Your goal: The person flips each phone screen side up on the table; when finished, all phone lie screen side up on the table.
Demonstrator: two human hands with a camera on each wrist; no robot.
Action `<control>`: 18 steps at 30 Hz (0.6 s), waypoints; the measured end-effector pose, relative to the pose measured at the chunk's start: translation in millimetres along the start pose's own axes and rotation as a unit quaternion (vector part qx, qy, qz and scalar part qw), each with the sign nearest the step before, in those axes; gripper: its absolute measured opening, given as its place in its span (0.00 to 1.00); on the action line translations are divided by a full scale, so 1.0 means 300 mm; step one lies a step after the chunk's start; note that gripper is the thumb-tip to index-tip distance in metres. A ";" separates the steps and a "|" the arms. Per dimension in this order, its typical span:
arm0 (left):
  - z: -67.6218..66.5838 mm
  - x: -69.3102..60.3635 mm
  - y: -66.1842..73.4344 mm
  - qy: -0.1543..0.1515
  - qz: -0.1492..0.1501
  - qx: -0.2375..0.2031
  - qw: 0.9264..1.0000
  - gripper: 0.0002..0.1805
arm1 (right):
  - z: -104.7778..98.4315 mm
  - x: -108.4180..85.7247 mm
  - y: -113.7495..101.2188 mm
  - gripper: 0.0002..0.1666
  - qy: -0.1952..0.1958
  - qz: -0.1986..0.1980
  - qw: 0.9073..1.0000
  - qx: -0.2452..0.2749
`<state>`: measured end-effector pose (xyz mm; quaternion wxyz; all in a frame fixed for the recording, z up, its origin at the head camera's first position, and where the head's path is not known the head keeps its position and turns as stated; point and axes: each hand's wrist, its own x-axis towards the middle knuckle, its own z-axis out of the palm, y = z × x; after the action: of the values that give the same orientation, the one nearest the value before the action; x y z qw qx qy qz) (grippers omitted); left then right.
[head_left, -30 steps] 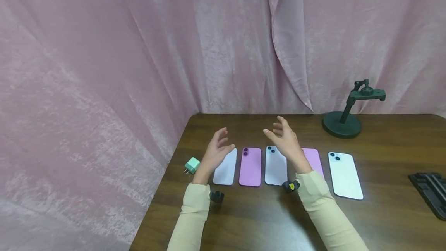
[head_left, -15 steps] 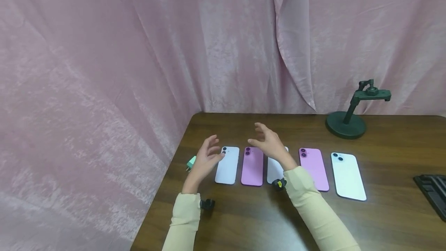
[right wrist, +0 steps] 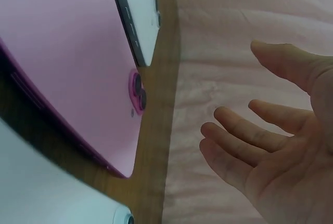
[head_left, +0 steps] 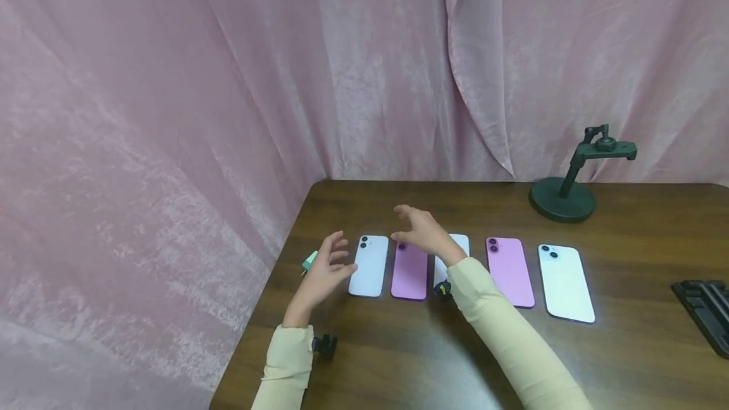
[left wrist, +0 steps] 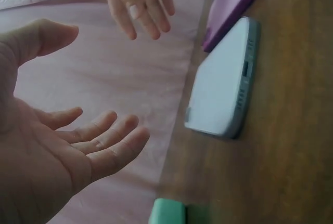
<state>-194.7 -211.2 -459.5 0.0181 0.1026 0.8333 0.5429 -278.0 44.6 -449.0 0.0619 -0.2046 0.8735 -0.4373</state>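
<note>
Several phones lie in a row, backs up: a white phone point(head_left: 369, 266) at the left, a purple phone point(head_left: 409, 276), a pale phone point(head_left: 460, 244), another purple phone point(head_left: 510, 272), and a white phone point(head_left: 566, 283) at the right. My left hand point(head_left: 323, 276) hovers beside the leftmost phone, fingers relaxed and holding nothing. Above the left purple phone and the pale one is my right hand point(head_left: 424, 233), palm turned left, also holding nothing. A mint-green charger plug point(head_left: 309, 261), partly hidden by the left hand, sits at the row's left end.
A dark green stand point(head_left: 564, 198) with a round base is at the table's back right. Towards the right edge lies a black tray-like object point(head_left: 706, 312). Pink curtain point(head_left: 387, 81) hangs behind and left of the brown wooden table point(head_left: 398, 359).
Both hands have moved left and a little nearer the body. The right hand has uncovered the right purple phone; the left hand now covers part of the charger plug. The phones stay put.
</note>
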 end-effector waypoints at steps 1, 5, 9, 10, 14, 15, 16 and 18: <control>0.005 -0.006 -0.002 0.001 -0.004 0.005 1.000 0.44 | 0.003 0.004 -0.002 0.37 -0.005 0.000 1.000 -0.005; 0.012 -0.032 -0.017 0.000 -0.027 0.025 0.999 0.45 | 0.046 0.023 -0.009 0.36 -0.028 0.001 0.999 -0.016; 0.013 -0.050 -0.040 0.003 -0.037 0.038 0.999 0.44 | 0.098 0.045 -0.014 0.36 -0.057 0.004 0.998 -0.022; 0.014 -0.051 -0.043 0.004 -0.037 0.039 0.999 0.44 | 0.107 0.052 -0.014 0.36 -0.060 0.003 0.998 -0.025; 0.024 -0.042 -0.051 -0.004 -0.039 0.052 0.998 0.44 | 0.129 0.080 -0.018 0.36 -0.066 0.007 0.997 -0.042; 0.027 -0.037 -0.052 -0.006 -0.043 0.056 0.997 0.45 | 0.132 0.086 -0.019 0.36 -0.068 0.007 0.996 -0.051; 0.031 -0.031 -0.051 -0.007 -0.051 0.062 0.997 0.45 | 0.133 0.092 -0.020 0.36 -0.071 0.007 0.996 -0.059; 0.040 -0.016 -0.050 -0.010 -0.063 0.080 0.995 0.45 | 0.133 0.101 -0.025 0.37 -0.078 0.010 0.994 -0.074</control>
<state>-190.7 -207.1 -478.5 0.0524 0.0569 0.8785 0.4715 -291.8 -1.5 -465.2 0.1187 -0.2330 0.8979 -0.3540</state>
